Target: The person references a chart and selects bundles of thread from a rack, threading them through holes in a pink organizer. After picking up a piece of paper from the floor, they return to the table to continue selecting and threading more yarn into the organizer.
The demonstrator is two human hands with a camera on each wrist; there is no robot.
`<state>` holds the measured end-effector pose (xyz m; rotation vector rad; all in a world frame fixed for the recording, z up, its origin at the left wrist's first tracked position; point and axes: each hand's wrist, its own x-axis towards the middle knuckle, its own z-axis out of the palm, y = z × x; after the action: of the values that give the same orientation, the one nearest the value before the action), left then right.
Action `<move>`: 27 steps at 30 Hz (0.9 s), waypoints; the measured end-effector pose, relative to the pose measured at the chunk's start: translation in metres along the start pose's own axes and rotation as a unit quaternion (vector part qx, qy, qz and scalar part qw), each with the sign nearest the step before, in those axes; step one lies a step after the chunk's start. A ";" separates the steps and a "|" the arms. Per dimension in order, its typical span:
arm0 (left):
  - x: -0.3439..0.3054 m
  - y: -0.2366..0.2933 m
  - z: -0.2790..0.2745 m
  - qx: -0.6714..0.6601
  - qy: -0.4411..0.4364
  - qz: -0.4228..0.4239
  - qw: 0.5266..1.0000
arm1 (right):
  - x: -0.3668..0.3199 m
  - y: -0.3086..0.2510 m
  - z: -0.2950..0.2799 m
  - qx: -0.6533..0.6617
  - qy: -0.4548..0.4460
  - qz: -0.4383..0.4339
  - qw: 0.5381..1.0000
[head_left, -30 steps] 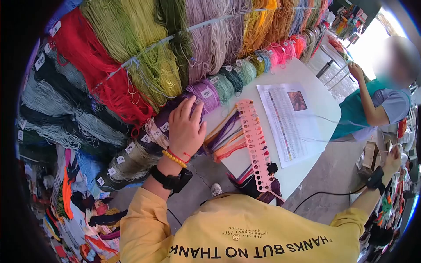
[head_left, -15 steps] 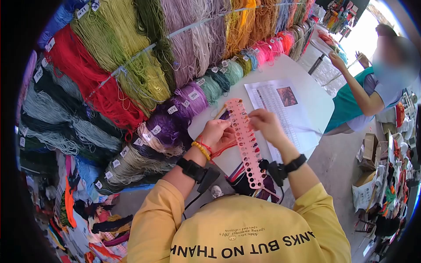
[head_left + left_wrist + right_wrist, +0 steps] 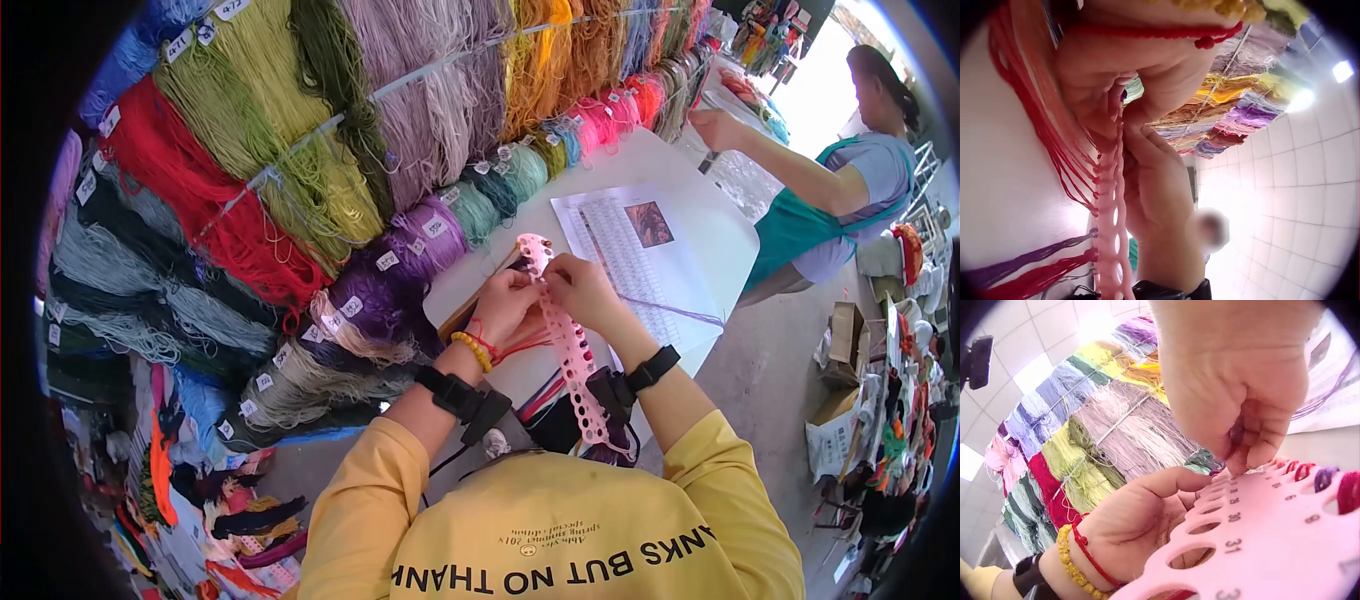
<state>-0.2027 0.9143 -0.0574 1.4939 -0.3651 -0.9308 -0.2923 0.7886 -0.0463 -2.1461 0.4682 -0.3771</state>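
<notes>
A long pink thread card (image 3: pixel 577 372) with numbered holes along its edges stands tilted between both hands, over a white table. Near its upper end, my left hand (image 3: pixel 507 306) pinches it between thumb and fingers. My right hand (image 3: pixel 583 290) meets the left one there, thumb and fingertips pinched together at the card's edge on a purple thread (image 3: pixel 675 312). That thread trails off rightward across the printed sheet (image 3: pixel 622 228). Red and orange threads (image 3: pixel 1054 150) are knotted through holes on one side, as the left wrist view shows. The pinching fingertips hide part of the thread.
Labelled skeins line the table's back left edge, among them a purple skein (image 3: pixel 432 232). Hanks in many colours hang on a rack (image 3: pixel 420 75) behind. Another person (image 3: pixel 830 190) stands at the right. A cardboard box (image 3: pixel 847 338) sits beyond the table's right side.
My left hand has left the purple skein for the pink card. From far out right, my right hand has come in to meet it. The card has tilted, and the other person has turned away.
</notes>
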 end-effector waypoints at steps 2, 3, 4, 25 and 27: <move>0.001 -0.003 -0.002 -0.046 -0.028 -0.012 0.998 | -0.001 0.000 0.001 -0.023 0.000 -0.017 1.000; 0.000 -0.002 -0.002 -0.069 -0.042 -0.019 0.997 | -0.001 -0.003 -0.001 -0.036 -0.002 -0.024 0.999; 0.000 -0.003 -0.001 -0.064 -0.039 -0.006 0.997 | -0.001 -0.006 -0.001 -0.049 -0.004 -0.030 0.998; -0.037 0.025 -0.037 -0.288 -0.086 -0.047 0.953 | -0.017 0.000 0.010 -0.074 0.004 -0.073 0.995; -0.045 0.028 -0.039 -0.362 -0.172 -0.041 0.915 | -0.016 0.003 0.012 -0.081 0.007 -0.078 0.994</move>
<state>-0.1940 0.9684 -0.0208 0.6673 -0.1733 -1.2308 -0.3023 0.8030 -0.0567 -2.3477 0.3503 -0.4550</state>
